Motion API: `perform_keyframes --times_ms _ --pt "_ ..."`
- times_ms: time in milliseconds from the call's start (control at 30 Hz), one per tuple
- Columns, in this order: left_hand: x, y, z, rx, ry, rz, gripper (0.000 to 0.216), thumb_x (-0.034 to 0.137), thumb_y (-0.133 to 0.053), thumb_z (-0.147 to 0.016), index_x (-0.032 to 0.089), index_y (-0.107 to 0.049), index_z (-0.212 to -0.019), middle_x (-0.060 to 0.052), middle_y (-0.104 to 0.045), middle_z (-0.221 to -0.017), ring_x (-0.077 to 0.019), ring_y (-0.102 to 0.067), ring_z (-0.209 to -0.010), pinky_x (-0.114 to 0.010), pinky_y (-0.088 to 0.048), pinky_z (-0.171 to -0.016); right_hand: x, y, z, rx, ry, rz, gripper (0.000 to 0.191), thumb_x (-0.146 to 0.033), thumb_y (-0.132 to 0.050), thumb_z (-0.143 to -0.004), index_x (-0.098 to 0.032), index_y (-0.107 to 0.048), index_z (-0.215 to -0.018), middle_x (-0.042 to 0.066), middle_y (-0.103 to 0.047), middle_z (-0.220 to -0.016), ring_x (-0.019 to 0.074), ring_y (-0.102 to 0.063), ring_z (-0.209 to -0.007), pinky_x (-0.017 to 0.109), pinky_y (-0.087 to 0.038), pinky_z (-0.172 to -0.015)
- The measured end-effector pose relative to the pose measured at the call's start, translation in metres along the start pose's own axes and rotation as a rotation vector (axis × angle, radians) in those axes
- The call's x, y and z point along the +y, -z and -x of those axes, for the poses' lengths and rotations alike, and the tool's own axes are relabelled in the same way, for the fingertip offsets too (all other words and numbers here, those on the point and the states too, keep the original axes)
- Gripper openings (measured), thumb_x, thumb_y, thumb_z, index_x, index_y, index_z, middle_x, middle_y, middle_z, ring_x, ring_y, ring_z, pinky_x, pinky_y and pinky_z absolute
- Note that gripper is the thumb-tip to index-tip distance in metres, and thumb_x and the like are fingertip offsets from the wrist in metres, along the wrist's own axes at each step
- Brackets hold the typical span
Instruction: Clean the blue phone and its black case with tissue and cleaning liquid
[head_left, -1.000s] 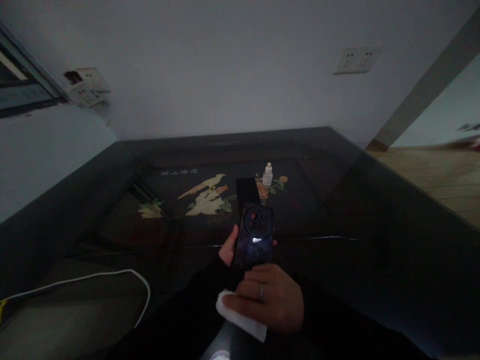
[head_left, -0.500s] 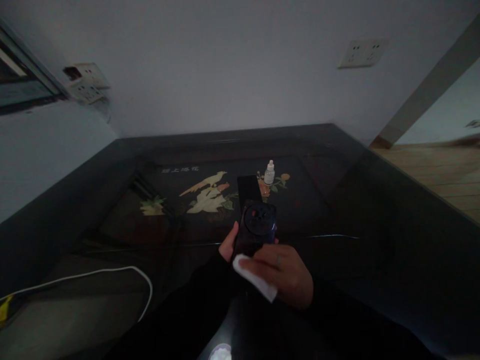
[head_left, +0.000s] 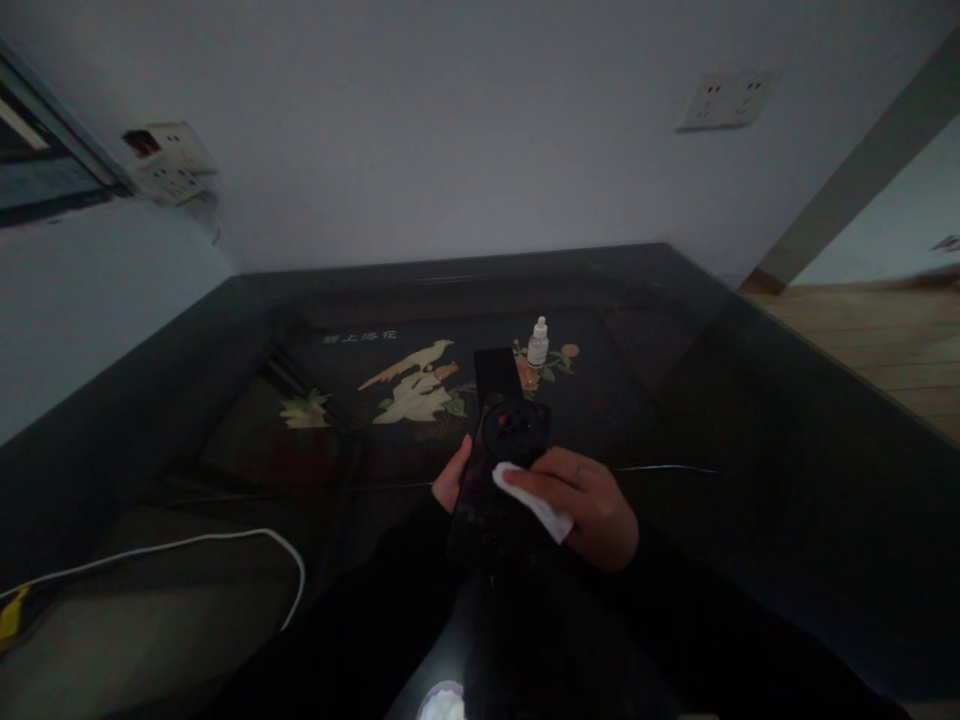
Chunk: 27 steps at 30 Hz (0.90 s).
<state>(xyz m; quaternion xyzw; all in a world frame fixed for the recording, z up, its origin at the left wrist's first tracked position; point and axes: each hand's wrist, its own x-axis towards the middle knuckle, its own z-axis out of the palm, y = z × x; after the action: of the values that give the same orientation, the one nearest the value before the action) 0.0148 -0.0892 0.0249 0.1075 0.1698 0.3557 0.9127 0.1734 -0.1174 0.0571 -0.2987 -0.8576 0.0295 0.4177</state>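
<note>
A dark smartphone (head_left: 480, 505) lies back side up in my left hand (head_left: 452, 478), whose thumb shows along its left edge; the other fingers are hidden beneath. Its large round camera ring (head_left: 516, 428) faces me near the far end. In my right hand (head_left: 592, 505) a folded white wipe (head_left: 534, 500) is pinched, its tip against the phone's back just below the camera ring. Beyond the phone a flat black rectangular object (head_left: 496, 372) rests on the table. A small white-capped dropper bottle (head_left: 538, 343) stands upright to the right of it.
The glossy black table (head_left: 637, 400) carries a bird and flower pattern (head_left: 412, 395). A white cable (head_left: 172, 546) curves at the lower left. Something round and white (head_left: 444, 703) sits at the bottom edge. Wall sockets (head_left: 729, 100) are on the wall behind.
My right hand has moved with the wipe up the phone's back, toward the camera ring. My left hand keeps hold of the phone.
</note>
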Motion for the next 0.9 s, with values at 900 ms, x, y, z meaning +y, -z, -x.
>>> perform_keyframes --times_ms 900 --pt "0.012 -0.018 0.009 0.067 -0.002 -0.060 0.065 0.052 -0.021 -0.088 0.004 -0.049 -0.122 -0.011 -0.062 -0.110 -0.0258 -0.057 -0.102 -0.034 -0.033 -0.095 -0.002 0.005 0.000 -0.137 0.120 -0.038 0.021 -0.016 -0.045 -0.089 -0.011 -0.062 -0.099 0.004 -0.059 -0.072 0.0129 -0.051 -0.065 0.025 -0.042 -0.056"
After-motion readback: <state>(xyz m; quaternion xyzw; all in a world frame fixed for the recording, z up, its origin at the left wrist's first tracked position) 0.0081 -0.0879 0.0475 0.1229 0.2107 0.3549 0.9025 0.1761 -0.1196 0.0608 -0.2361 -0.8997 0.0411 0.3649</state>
